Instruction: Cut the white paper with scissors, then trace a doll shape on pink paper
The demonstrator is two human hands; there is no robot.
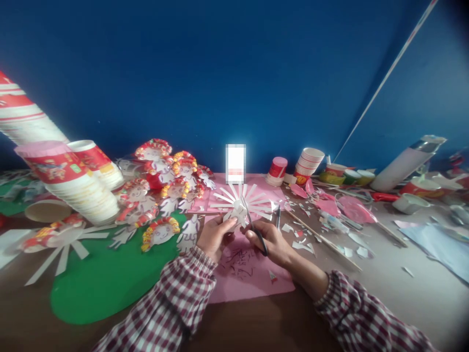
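The left hand [215, 238], angled inward, pinches a paper cutout [239, 214] at its fingertips; close beside, the right hand [271, 238] grips scissors [262, 242], blades seemingly against the paper.

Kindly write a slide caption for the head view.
Left hand holds a white paper cutout, right hand the scissors.

White cutout [239, 213]: matt paper
Scissors handle [263, 244]: smooth, plastic-looking
Pink sheet [260, 281], 6 o'clock: matt paper
Green mat [102, 284], 8 o'clock: smooth, matt
Left sleeve [164, 298], 7 o'clock: cloth
Stick [324, 240], 4 o'clock: wood
Wall [220, 73], 12 o'clock: smooth
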